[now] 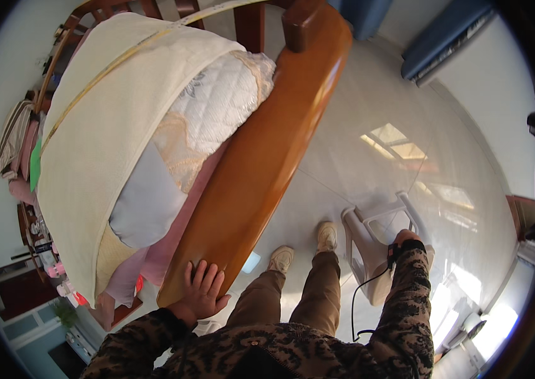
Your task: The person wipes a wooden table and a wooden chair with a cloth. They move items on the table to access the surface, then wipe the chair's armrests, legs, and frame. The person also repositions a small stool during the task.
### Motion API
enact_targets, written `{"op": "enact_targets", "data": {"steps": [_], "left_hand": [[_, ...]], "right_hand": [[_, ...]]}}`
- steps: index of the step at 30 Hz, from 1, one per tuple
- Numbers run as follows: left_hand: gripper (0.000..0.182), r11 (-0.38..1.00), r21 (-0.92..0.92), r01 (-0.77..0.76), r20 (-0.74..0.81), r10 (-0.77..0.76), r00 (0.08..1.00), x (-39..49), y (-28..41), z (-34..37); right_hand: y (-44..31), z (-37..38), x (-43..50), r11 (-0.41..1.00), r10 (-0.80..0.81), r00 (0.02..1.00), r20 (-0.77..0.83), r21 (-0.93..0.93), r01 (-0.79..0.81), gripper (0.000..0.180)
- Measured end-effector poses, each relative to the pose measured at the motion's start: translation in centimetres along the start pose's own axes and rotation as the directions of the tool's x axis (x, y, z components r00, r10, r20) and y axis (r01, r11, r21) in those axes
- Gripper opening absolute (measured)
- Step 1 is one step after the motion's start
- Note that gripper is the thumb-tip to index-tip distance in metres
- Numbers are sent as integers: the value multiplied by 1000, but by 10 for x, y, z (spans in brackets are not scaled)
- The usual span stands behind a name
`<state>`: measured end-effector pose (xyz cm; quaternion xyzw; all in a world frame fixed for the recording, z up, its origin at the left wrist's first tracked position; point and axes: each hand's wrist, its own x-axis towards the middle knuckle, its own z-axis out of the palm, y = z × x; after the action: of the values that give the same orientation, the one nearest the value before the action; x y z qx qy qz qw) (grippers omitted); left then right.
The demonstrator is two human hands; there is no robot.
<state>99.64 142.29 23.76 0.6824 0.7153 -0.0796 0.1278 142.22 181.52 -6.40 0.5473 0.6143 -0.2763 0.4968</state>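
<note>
My left hand (202, 291) lies flat, fingers apart, on the near end of a polished wooden bed rail (248, 166). On the right, my right hand (407, 237) is closed on a grey plastic stool (367, 256), which is tipped over beside my legs; a black strap and cable show at that wrist. Beside the rail, a cream cloth cover (106, 99) lies over piled bedding, with a quilted white pad (217, 102), a grey-blue cloth (146, 203) and pink fabric (172, 246) showing under its edge. A yellow tape-like strip (106, 71) crosses the cover.
Pale floor tiles (324, 156) lie right of the rail, under my shoes (280, 259). A wooden post (296, 28) rises at the rail's far end. Blue curtains or panels (442, 38) stand at the top right. Folded striped textiles (16, 137) are stacked at the far left.
</note>
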Motion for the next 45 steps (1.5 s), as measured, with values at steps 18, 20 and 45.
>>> {"op": "enact_targets", "data": {"steps": [18, 20, 45], "left_hand": [[53, 999, 24, 32, -16, -32, 999, 1, 20, -7], [49, 996, -5, 88, -5, -88, 996, 5, 22, -10], [53, 929, -315, 195, 87, -176, 980, -2, 30, -2]], "right_hand": [[-120, -240, -118, 185, -85, 130, -988, 113, 976, 12], [-152, -284, -175, 180, -108, -190, -976, -207, 962, 23], [-273, -324, -118, 586, -714, -188, -675, -722, 368, 49]]}}
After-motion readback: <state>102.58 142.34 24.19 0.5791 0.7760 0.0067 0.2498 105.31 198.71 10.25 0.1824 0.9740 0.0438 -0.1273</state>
